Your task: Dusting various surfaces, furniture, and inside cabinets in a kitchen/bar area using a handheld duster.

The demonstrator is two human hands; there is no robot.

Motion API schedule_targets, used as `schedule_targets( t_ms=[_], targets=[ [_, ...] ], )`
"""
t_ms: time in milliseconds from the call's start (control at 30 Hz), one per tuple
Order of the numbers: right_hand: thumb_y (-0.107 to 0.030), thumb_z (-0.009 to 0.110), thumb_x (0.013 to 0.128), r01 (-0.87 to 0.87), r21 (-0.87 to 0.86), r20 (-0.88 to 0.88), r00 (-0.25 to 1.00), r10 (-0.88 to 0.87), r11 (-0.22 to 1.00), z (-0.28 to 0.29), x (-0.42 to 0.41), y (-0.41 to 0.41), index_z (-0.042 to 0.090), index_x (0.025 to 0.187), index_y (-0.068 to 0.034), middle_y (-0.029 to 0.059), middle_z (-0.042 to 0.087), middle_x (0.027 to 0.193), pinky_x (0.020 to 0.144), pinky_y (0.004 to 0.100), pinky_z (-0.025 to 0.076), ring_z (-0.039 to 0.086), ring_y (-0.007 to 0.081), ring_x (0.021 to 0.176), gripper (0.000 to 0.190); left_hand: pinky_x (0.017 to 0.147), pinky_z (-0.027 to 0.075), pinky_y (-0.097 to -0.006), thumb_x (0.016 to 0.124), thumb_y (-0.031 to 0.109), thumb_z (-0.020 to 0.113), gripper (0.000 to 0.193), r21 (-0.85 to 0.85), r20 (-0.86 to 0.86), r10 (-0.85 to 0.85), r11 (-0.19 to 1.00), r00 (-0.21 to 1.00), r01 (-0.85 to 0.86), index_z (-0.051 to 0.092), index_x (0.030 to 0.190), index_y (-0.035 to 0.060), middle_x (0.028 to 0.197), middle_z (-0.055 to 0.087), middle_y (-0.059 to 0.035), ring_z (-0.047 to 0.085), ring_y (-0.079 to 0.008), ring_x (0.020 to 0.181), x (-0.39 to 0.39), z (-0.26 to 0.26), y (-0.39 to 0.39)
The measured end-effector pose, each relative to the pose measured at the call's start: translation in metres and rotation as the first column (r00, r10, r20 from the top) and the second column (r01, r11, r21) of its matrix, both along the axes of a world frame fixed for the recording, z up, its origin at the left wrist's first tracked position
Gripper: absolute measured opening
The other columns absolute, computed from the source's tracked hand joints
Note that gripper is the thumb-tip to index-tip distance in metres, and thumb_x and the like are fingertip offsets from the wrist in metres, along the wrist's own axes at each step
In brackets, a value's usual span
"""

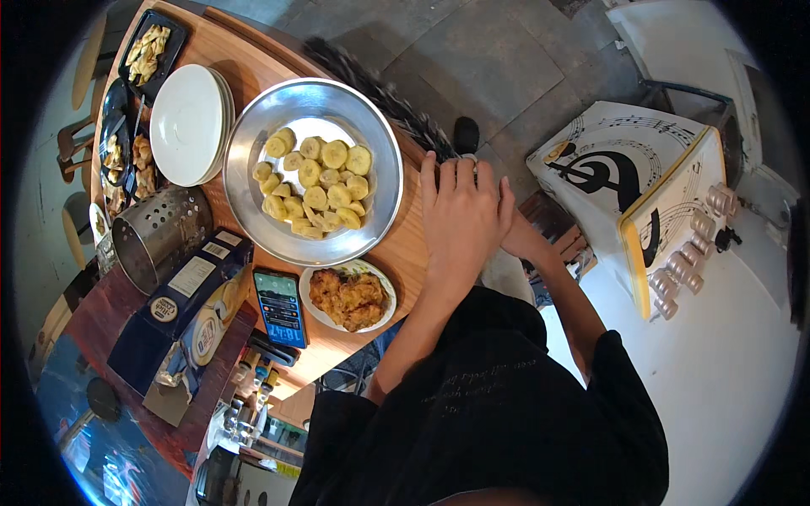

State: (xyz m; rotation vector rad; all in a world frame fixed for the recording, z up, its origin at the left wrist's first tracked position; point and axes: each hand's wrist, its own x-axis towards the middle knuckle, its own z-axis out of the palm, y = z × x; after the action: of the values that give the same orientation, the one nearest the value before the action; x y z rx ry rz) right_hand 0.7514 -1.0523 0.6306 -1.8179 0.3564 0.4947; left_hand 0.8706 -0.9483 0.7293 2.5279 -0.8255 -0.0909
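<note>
My left hand (461, 212) lies palm down over my right hand (520, 235), near the edge of the wooden table (411, 253). The left fingers are stretched out and slightly apart, with nothing visible in them. Most of the right hand is hidden underneath, so I cannot tell whether it holds anything. Left of my hands stands a wide stainless steel bowl (253, 215) with thick yellow slices (315, 197) in it, which look like plantain. Close to my left forearm, a small plate (390, 310) carries browned fried pieces (349, 300).
A phone (280, 310) with a lit screen lies beside a navy carton (183, 310). Further left are a perforated metal cylinder (163, 237), stacked white plates (186, 126) and black trays (174, 38) of food. A white music-patterned box (607, 152) stands to my right.
</note>
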Motion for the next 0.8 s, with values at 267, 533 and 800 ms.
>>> schedule_targets(
  t_ms=[267, 533, 800],
  targets=[
    [-0.004, 0.053, 0.086, -0.022, -0.058, -0.048, 0.999, 0.019, 0.998, -0.011, -0.005, -0.003, 0.056, 0.112, 0.008, 0.0289, 0.065, 0.102, 0.086, 0.0418, 0.048, 0.063, 0.0406, 0.1, 0.028, 0.103, 0.035, -0.0485, 0.083, 0.025, 0.063, 0.026, 0.004, 0.008, -0.003, 1.0, 1.0, 0.003, 0.067, 0.092, 0.0012, 0.089, 0.065, -0.0134, 0.06, -0.0289, 0.089, 0.0, -0.001, 0.0],
    [-0.01, 0.049, 0.093, 0.06, -0.019, -0.085, 0.995, -0.062, 0.998, -0.01, -0.021, -0.003, 0.057, 0.11, 0.009, 0.0287, 0.066, 0.096, 0.08, 0.0428, 0.05, 0.064, 0.0433, 0.09, 0.026, 0.103, 0.035, -0.0486, 0.084, 0.025, 0.062, 0.025, 0.011, 0.001, -0.023, 1.0, 1.0, 0.023, 0.067, 0.09, 0.0012, 0.088, 0.065, -0.0133, 0.061, -0.0285, 0.089, 0.0, -0.003, 0.001],
    [-0.008, 0.05, 0.093, 0.054, -0.035, -0.042, 0.998, -0.056, 0.998, -0.003, -0.04, 0.003, 0.058, 0.106, 0.009, 0.0308, 0.062, 0.091, 0.074, 0.0438, 0.049, 0.064, 0.0419, 0.085, 0.023, 0.101, 0.037, -0.0477, 0.085, 0.027, 0.06, 0.027, 0.012, 0.076, -0.022, 1.0, 0.997, 0.022, 0.067, 0.086, 0.0013, 0.084, 0.066, -0.013, 0.061, -0.0287, 0.083, -0.003, -0.009, 0.0]
  ],
)
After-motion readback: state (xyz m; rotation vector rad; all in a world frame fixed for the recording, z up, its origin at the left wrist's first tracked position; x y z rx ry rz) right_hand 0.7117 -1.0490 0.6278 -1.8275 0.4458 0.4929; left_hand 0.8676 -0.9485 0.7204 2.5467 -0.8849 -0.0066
